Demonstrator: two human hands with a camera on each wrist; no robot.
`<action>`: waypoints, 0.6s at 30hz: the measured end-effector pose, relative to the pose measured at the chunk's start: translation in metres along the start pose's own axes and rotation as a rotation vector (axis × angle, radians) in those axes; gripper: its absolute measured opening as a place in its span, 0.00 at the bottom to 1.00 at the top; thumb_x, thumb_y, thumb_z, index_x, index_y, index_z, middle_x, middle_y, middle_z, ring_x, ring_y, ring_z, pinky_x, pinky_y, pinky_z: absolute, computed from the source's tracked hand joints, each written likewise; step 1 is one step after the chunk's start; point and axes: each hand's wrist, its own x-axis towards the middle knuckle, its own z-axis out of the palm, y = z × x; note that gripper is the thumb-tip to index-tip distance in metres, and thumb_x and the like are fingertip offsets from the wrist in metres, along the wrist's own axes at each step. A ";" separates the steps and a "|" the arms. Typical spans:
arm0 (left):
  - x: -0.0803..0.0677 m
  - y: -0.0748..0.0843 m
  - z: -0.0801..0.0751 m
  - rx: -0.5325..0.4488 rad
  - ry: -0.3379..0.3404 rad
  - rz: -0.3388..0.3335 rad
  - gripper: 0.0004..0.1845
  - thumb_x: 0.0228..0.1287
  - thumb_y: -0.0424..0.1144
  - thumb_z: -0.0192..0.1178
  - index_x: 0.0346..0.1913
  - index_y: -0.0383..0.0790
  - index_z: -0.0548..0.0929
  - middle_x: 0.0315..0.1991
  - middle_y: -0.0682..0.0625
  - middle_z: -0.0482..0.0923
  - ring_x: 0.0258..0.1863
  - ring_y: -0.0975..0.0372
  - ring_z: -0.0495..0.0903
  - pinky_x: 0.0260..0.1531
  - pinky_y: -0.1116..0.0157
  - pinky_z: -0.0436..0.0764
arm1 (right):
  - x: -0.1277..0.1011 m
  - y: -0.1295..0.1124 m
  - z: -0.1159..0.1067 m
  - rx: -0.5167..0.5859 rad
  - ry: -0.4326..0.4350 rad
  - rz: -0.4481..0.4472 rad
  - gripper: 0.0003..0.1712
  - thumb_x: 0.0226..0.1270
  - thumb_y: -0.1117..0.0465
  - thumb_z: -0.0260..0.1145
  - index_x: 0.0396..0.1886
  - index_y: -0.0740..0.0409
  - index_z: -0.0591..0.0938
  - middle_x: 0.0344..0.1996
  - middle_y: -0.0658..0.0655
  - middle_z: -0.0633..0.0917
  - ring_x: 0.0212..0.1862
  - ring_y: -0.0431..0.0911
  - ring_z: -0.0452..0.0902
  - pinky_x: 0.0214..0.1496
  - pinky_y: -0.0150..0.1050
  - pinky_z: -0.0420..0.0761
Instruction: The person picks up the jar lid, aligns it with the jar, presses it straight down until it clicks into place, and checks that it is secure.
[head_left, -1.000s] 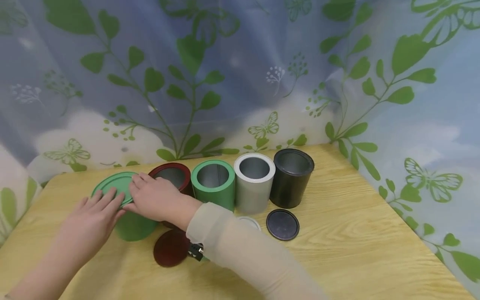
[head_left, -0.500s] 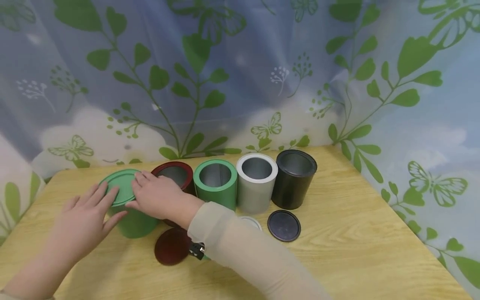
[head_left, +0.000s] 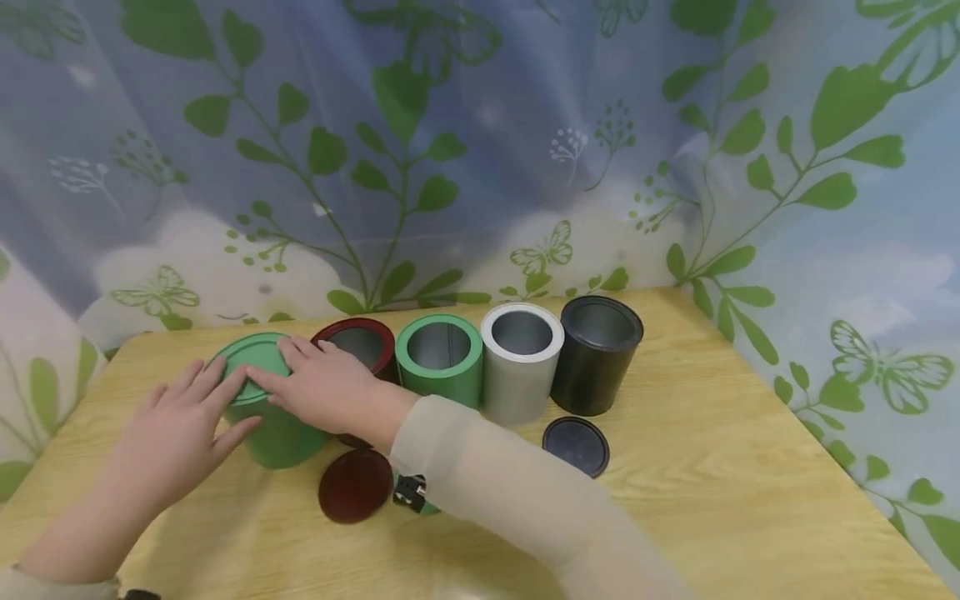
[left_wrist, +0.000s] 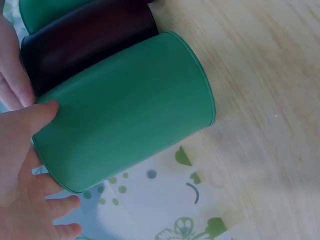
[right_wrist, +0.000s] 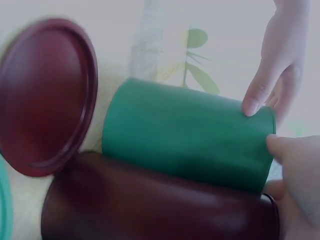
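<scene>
On the wooden table (head_left: 712,467), at the far left of a row of tins, stands a green tin (head_left: 279,433) with its lid (head_left: 251,367) on top. It looks light, stiff and smooth-sided, so the rim of the lid is the surest hold. The left hand (head_left: 176,429) and right hand (head_left: 322,387) lie with straight fingers on the lid, pressing, not gripping. To the right, the maroon tin (head_left: 358,342), second green tin (head_left: 438,354), white tin (head_left: 521,358) and black tin (head_left: 598,350) stand open and empty. Nearer lie the maroon lid (head_left: 355,486) and black lid (head_left: 576,444).
</scene>
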 end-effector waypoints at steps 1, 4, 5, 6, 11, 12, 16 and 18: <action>-0.001 0.000 -0.001 -0.003 -0.007 -0.004 0.38 0.57 0.51 0.63 0.64 0.29 0.68 0.61 0.26 0.61 0.60 0.35 0.60 0.49 0.34 0.60 | -0.002 0.000 0.000 0.018 0.011 -0.019 0.32 0.72 0.39 0.33 0.72 0.29 0.36 0.74 0.50 0.44 0.72 0.41 0.37 0.70 0.39 0.51; -0.005 0.002 -0.003 -0.021 0.019 0.001 0.38 0.57 0.51 0.64 0.64 0.30 0.67 0.63 0.27 0.60 0.60 0.35 0.60 0.49 0.33 0.60 | -0.013 0.004 0.000 0.050 0.047 -0.070 0.33 0.73 0.40 0.36 0.73 0.30 0.37 0.74 0.50 0.44 0.72 0.41 0.38 0.70 0.40 0.51; -0.007 0.004 -0.003 -0.037 0.036 0.008 0.38 0.57 0.51 0.64 0.64 0.30 0.67 0.63 0.27 0.60 0.61 0.36 0.59 0.49 0.33 0.60 | -0.018 0.006 0.000 0.052 0.057 -0.081 0.33 0.73 0.40 0.36 0.73 0.31 0.38 0.74 0.50 0.44 0.72 0.41 0.39 0.70 0.40 0.52; -0.009 0.007 -0.003 -0.041 0.062 0.021 0.38 0.56 0.51 0.64 0.64 0.31 0.68 0.63 0.27 0.60 0.61 0.36 0.60 0.49 0.33 0.60 | -0.023 0.008 0.000 0.045 0.067 -0.091 0.33 0.73 0.40 0.36 0.73 0.32 0.40 0.74 0.50 0.45 0.72 0.41 0.39 0.70 0.40 0.52; -0.023 0.023 -0.007 -0.033 0.131 0.098 0.37 0.56 0.55 0.63 0.63 0.34 0.71 0.63 0.29 0.63 0.60 0.38 0.63 0.47 0.35 0.64 | -0.052 0.019 0.002 -0.021 0.111 -0.158 0.33 0.73 0.41 0.40 0.74 0.39 0.47 0.73 0.53 0.49 0.72 0.45 0.45 0.69 0.40 0.55; -0.026 0.027 -0.008 -0.031 0.127 0.107 0.37 0.56 0.55 0.63 0.63 0.35 0.71 0.63 0.30 0.63 0.60 0.38 0.64 0.47 0.35 0.65 | -0.057 0.021 0.003 -0.023 0.108 -0.172 0.34 0.73 0.41 0.40 0.75 0.41 0.48 0.73 0.53 0.50 0.72 0.45 0.46 0.69 0.39 0.55; -0.035 0.040 -0.008 -0.061 0.104 0.115 0.36 0.55 0.55 0.64 0.63 0.37 0.71 0.64 0.33 0.62 0.62 0.41 0.62 0.48 0.36 0.66 | -0.075 0.024 0.011 0.002 0.093 -0.210 0.34 0.73 0.41 0.42 0.74 0.43 0.51 0.73 0.53 0.51 0.72 0.45 0.45 0.70 0.41 0.53; -0.038 0.045 -0.006 -0.073 0.114 0.125 0.36 0.55 0.55 0.64 0.63 0.37 0.72 0.65 0.34 0.62 0.63 0.43 0.62 0.47 0.36 0.67 | -0.081 0.025 0.015 0.005 0.100 -0.218 0.34 0.73 0.40 0.43 0.74 0.43 0.53 0.72 0.53 0.52 0.72 0.45 0.44 0.70 0.41 0.52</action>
